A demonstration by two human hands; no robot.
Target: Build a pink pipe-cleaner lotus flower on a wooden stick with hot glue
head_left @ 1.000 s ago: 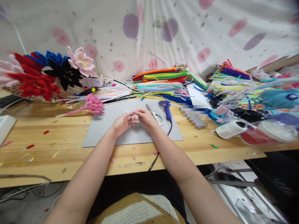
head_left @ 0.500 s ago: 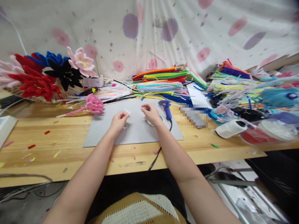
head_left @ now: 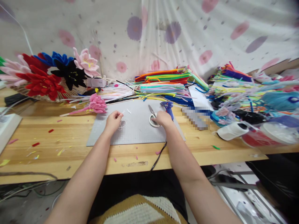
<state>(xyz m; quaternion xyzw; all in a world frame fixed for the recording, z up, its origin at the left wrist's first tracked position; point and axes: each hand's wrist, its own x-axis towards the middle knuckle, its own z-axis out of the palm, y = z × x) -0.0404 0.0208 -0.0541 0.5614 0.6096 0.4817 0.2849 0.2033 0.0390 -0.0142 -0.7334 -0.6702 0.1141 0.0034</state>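
My left hand [head_left: 113, 121] is closed in a pinch over the left part of the grey cutting mat [head_left: 137, 133]. White thread [head_left: 122, 125] hangs from its fingertips in a loose loop. A small white piece [head_left: 128, 111] lies on the mat just beyond those fingers. On the right of the mat, my right hand [head_left: 163, 119] has its fingers closed at the white handles of a pair of scissors [head_left: 151, 113]. The blades point away and to the left. Right behind this hand is a blue hot glue gun [head_left: 168, 107], partly hidden by it.
A pink pipe-cleaner flower [head_left: 97, 104] lies left of the mat. Bundles of coloured pipe cleaners [head_left: 163, 77] line the back. Finished flowers [head_left: 46, 85] stand at left. A white spool [head_left: 232, 130] and a plastic tub [head_left: 263, 133] sit at right. A black cord [head_left: 158, 157] crosses the front edge.
My right hand has moved right and down onto the scissors, which now show. My left hand has shifted slightly left with the thread; the small white piece now lies apart from it.
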